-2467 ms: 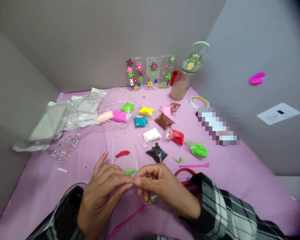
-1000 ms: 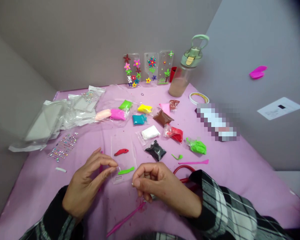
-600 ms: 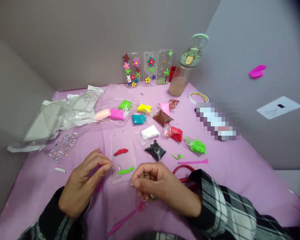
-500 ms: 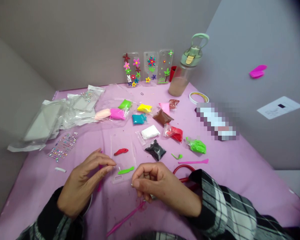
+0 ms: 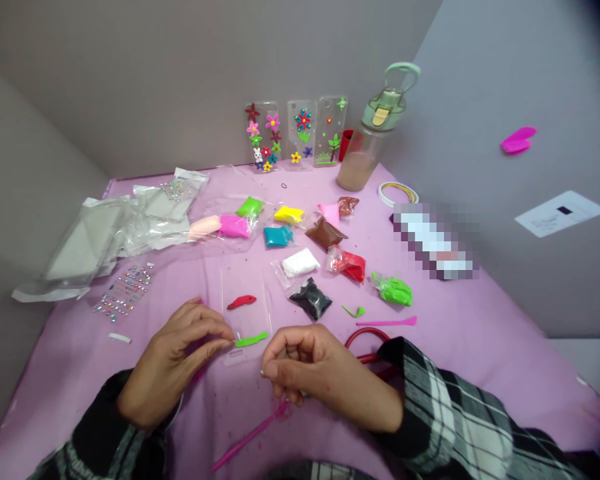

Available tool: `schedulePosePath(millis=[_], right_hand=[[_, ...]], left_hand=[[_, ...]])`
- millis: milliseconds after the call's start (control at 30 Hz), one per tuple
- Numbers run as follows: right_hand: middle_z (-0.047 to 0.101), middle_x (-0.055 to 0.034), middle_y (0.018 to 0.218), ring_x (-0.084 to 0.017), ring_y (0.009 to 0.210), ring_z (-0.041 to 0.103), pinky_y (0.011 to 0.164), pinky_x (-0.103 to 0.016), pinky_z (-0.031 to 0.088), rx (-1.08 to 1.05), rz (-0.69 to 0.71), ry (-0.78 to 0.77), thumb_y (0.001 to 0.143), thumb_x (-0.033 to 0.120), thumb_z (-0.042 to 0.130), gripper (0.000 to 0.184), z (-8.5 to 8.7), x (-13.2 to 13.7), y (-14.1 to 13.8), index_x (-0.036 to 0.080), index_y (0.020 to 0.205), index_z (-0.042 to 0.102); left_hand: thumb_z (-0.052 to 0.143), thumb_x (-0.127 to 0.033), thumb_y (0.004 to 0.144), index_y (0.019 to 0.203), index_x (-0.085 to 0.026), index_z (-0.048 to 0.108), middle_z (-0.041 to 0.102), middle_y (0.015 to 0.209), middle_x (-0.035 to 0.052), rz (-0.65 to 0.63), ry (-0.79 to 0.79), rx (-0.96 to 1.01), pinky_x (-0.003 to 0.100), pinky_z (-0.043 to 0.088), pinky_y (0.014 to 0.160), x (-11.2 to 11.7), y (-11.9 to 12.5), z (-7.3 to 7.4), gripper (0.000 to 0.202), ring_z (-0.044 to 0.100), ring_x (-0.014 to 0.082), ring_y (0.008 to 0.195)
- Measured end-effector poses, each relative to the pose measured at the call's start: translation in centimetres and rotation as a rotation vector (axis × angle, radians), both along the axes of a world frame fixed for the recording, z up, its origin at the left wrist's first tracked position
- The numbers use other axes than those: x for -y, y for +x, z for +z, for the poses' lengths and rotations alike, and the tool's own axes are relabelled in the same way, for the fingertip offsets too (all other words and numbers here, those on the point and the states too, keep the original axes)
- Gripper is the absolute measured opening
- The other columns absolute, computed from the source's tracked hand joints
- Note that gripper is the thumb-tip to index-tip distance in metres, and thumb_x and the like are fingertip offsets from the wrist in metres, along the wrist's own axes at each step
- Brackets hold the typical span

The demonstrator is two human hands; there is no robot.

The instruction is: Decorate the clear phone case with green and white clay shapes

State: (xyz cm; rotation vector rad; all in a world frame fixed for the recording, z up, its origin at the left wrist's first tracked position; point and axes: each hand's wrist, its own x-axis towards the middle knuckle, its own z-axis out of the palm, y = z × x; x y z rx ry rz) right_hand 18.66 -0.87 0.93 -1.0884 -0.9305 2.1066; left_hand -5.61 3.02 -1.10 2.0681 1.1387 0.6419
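Observation:
A clear phone case point(image 5: 260, 283) lies flat in front of me. On it are a red clay shape point(image 5: 241, 302) with a dark dot and a bumpy green clay strip point(image 5: 251, 340). My left hand point(image 5: 180, 357) brings thumb and fingertips together in a pinch at the strip's left end, beside a tiny whitish sliver. What it grips, if anything, is too small to name. To the right of the case, my right hand point(image 5: 305, 367) is curled, thumb against fingers, with a tiny whitish speck at the tip. A pink modelling tool point(image 5: 250, 437) lies below it.
Several clay packets, including a black one point(image 5: 311, 299) and a white one point(image 5: 300, 263), lie beyond the case. Red-handled scissors point(image 5: 367, 340) rest by my right wrist. A bottle point(image 5: 365, 150) and decorated cases point(image 5: 263, 137) stand at the back; a gem sticker sheet point(image 5: 125, 291) lies left.
My left hand has moved slightly right and down, its fingertips closing together at the green strip's left end. My right hand has hardly moved.

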Motion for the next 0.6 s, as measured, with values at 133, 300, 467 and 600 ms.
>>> schedulePosePath(millis=[133, 300, 467, 600], right_hand=[[0.063, 0.0038, 0.062, -0.006, 0.049, 0.05, 0.048, -0.018, 0.039, 0.006, 0.008, -0.007, 0.071, 0.053, 0.082, 0.042, 0.1, 0.0, 0.0, 0.015, 0.076, 0.065], [0.064, 0.0032, 0.062, -0.006, 0.05, 0.051, 0.048, -0.018, 0.039, 0.006, 0.01, -0.006, 0.071, 0.055, 0.082, 0.044, 0.2, 0.1, 0.0, 0.015, 0.077, 0.065], [0.064, 0.0032, 0.063, -0.006, 0.05, 0.051, 0.049, -0.019, 0.039, 0.007, 0.013, -0.009, 0.071, 0.055, 0.083, 0.044, 0.1, 0.1, -0.1, 0.015, 0.077, 0.065], [0.064, 0.0032, 0.063, -0.006, 0.051, 0.05, 0.049, -0.019, 0.038, -0.01, 0.011, -0.01, 0.072, 0.054, 0.083, 0.043, 0.1, 0.1, 0.0, 0.015, 0.077, 0.065]], left_hand=[[0.06, -0.04, 0.097, 0.088, -0.033, 0.073, 0.069, 0.089, -0.001, -0.003, 0.028, -0.024, 0.059, 0.036, 0.107, 0.0, 0.1, -0.5, 0.018, 0.063, 0.0249, 0.09], [0.062, -0.034, 0.096, 0.088, -0.031, 0.074, 0.067, 0.088, 0.0003, -0.01, 0.071, -0.056, 0.059, 0.032, 0.11, -0.1, 0.3, -1.0, 0.015, 0.061, 0.0257, 0.091], [0.062, -0.031, 0.096, 0.09, -0.03, 0.073, 0.066, 0.088, 0.0001, -0.015, 0.117, -0.087, 0.058, 0.032, 0.11, 0.0, 0.2, -1.2, 0.013, 0.06, 0.0247, 0.091], [0.062, -0.031, 0.096, 0.09, -0.03, 0.073, 0.066, 0.088, -0.0001, -0.02, 0.144, -0.106, 0.056, 0.032, 0.11, 0.0, 0.1, -1.2, 0.012, 0.059, 0.024, 0.09]])
